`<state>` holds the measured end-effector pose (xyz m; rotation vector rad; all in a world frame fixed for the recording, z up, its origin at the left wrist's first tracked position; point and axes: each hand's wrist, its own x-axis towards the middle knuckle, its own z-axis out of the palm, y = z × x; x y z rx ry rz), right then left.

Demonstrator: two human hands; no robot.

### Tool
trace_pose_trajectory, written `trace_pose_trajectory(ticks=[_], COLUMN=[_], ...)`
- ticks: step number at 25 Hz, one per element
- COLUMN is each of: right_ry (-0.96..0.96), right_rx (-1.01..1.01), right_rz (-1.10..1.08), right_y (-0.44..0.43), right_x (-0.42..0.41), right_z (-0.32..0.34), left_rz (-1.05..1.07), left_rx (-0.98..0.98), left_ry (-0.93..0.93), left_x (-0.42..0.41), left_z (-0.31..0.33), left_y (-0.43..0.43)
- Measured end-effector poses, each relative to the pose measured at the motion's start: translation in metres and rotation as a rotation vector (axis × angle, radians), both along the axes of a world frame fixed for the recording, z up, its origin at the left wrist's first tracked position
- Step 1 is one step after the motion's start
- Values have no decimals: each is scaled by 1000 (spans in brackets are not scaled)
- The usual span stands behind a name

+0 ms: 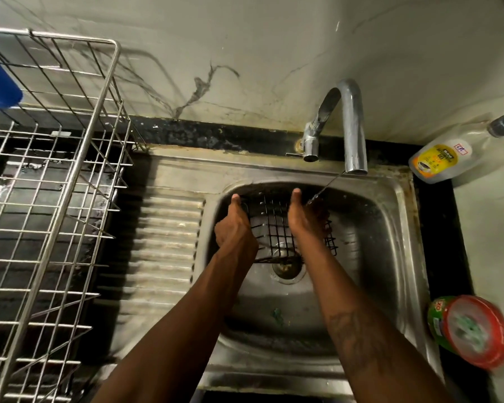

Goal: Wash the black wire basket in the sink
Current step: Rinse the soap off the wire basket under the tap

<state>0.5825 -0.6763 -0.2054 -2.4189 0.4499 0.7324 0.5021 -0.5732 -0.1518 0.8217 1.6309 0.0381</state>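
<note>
Black wire basket [274,225], small and square-meshed, is inside the stainless steel sink [396,216], held between our hands over the round drain [288,267]. We judge the wash to be about midway. Our left hand [234,228] grips its left edge, fingers curled round the wire and thumb lying along the top. Our right hand [303,219] is against the basket's right part with the thumb pointing up. Its fingers are blurred behind the mesh, so we cannot tell whether they clutch or rub.

A thin stream of water [329,183] slants from the curved chrome tap [352,126] onto that hand. We see no foam and no sponge, so this looks like rinsing by hand. What is left, we reckon, is turning the other sides under the stream and setting the basket to drain.

Counting:
- one basket
- one sink
- one tap
- two hands
- one large silver wire dish rack [56,170] on the left
- one clear soap bottle with a yellow label [445,161]
- one round green tub with a red lid [474,333]
</note>
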Motion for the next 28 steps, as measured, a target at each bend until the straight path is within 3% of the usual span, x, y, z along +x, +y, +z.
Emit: trace_pose_trajectory(ticks=[4, 8, 13, 19, 22, 24, 28], right_ry=[103, 153, 48, 74, 34, -34, -152], right_rx=[136, 227, 142, 210, 327, 182, 215], right_rz=[-284, -535, -413, -524, -441, -452, -244], right_y=[-39, -18, 32, 25, 16, 22, 43], right_x=[11, -6, -29, 10, 34, 27, -20], right_z=[-33, -21, 2, -9, 9, 16, 34], left_rz=[-8, -80, -183, -386, -408, -432, -416], left_rx=[78, 182, 241, 287, 315, 298, 252], left_ry=[5, 44, 85, 106, 90, 102, 70], left_x=[-7, 3, 9, 21, 27, 31, 30], left_z=[-3, -5, 3, 13, 20, 20, 16], left_y=[-6, 2, 4, -10, -17, -19, -18])
